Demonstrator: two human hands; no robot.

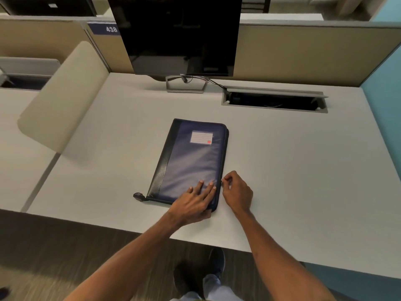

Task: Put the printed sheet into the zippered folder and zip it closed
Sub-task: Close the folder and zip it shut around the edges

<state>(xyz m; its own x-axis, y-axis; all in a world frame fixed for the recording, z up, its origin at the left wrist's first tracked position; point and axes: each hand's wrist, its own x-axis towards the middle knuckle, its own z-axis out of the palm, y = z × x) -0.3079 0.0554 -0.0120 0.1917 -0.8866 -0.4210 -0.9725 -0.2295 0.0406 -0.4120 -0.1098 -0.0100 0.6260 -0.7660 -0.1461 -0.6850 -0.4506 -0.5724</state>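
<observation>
A dark blue zippered folder with a black spine and a white label lies closed on the grey desk. My left hand rests flat on its near right corner, fingers spread. My right hand sits beside the folder's right edge, thumb and forefinger pinched on the zipper pull. A zipper tail end sticks out at the folder's near left corner. No printed sheet is visible.
A black monitor on a stand is at the back of the desk. An open cable tray lies to its right. A beige divider panel stands at the left. Cubicle walls border the back and right.
</observation>
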